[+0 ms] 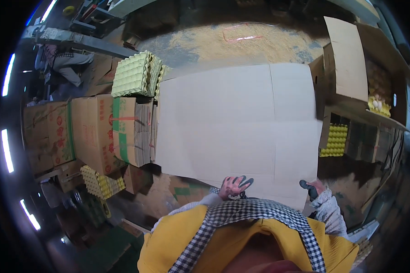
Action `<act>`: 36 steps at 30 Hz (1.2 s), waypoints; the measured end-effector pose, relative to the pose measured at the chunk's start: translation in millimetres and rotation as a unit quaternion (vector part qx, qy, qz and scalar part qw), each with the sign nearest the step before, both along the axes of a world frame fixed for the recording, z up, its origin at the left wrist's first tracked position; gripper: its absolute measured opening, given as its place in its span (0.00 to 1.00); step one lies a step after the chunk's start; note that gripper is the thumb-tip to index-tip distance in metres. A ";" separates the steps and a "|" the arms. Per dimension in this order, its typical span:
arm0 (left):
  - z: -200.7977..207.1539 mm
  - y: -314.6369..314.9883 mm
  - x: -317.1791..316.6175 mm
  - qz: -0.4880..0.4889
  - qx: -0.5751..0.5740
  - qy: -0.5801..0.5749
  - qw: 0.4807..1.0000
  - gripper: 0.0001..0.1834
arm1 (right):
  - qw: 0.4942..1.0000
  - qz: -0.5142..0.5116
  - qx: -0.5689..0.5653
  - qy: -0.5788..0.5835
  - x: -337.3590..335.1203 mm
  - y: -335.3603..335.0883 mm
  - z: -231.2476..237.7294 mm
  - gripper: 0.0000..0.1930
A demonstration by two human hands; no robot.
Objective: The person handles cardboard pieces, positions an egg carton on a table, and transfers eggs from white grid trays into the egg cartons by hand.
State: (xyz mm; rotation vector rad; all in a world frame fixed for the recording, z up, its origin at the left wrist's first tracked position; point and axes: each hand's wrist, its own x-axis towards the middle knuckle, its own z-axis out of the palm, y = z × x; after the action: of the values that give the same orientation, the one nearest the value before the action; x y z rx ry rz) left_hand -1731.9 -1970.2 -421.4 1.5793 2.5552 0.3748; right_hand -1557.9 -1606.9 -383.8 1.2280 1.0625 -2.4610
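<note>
A large flattened cardboard sheet (223, 123), pale and creased, spreads out in front of me. My left hand (235, 186), in a glove with dark fingertips, rests at its near edge with the fingers apart. At the sheet's near right corner, my right hand (313, 187) grips the edge. Its dark gloved thumb lies over the cardboard, while the other fingers are mostly hidden. The sheet's far edge looks blurred.
Bundled flat cartons (93, 129) stand on the left, with stacked pale egg trays (136, 75) behind. An open carton (346, 59) holding eggs (378, 103) is at the far right, above yellow trays (334, 140). A person (70, 63) bends at the far left.
</note>
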 end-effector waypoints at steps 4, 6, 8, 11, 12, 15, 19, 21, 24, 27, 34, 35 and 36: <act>10.9 3.3 -78.9 -0.094 -0.090 -0.445 0.886 0.28 | 0.970 0.108 0.093 -0.197 65.2 -4.7 -77.5 0.18; 1.4 -17.4 -143.1 0.229 0.024 -0.405 0.885 0.28 | 0.987 0.027 0.067 -0.144 73.7 -9.8 -95.2 0.17; 18.7 -27.7 -224.1 0.367 0.034 -0.063 0.928 0.38 | 0.992 -0.031 0.051 -0.112 81.3 -12.6 -107.6 0.16; -38.5 -99.3 -325.4 0.620 -0.126 -0.059 0.772 0.53 | 0.994 -0.074 0.027 -0.079 93.3 -11.5 -128.9 0.14; -68.0 -101.4 -352.2 0.631 -0.166 -0.119 0.748 0.56 | 0.983 -0.094 -0.025 -0.157 130.0 4.3 -146.7 0.17; -148.3 -216.3 -379.7 0.567 0.053 -0.319 0.757 0.61 | 0.983 -0.084 -0.055 -0.156 91.0 10.5 -152.7 0.20; -101.8 -138.6 -347.4 0.600 -0.075 -0.254 0.755 0.62 | 0.945 -0.258 0.097 -0.176 70.3 69.7 -136.7 0.27; -101.8 -112.5 -351.9 0.595 -0.102 -0.244 0.759 0.60 | 0.930 -0.115 0.265 -0.226 64.6 140.3 -169.7 0.39; -60.1 -122.3 -327.7 0.623 -0.138 -0.237 0.732 0.56 | 0.933 -0.094 0.216 -0.273 -62.4 154.8 -190.9 0.44; -61.8 -106.3 -320.0 0.604 -0.192 -0.230 0.738 0.54 | 0.933 -0.067 0.264 -0.237 -122.7 189.0 -227.7 0.42; -46.9 -91.2 -315.0 0.594 -0.111 -0.282 0.745 0.54 | 0.956 -0.017 0.224 -0.187 -160.5 266.6 -290.8 0.39; -53.9 -100.6 -320.7 0.577 -0.120 -0.280 0.757 0.56 | 0.962 -0.007 0.213 -0.172 -165.1 274.6 -292.5 0.38; -60.7 -106.4 -326.4 0.579 -0.122 -0.278 0.757 0.56 | 0.964 -0.001 0.209 -0.163 -162.2 285.0 -297.4 0.38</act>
State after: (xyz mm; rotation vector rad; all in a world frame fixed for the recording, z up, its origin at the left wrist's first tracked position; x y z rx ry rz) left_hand -2058.3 -2076.6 -482.1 -0.3647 2.5307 0.4553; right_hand -1720.0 -1321.9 -681.2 1.6781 1.5206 -1.9889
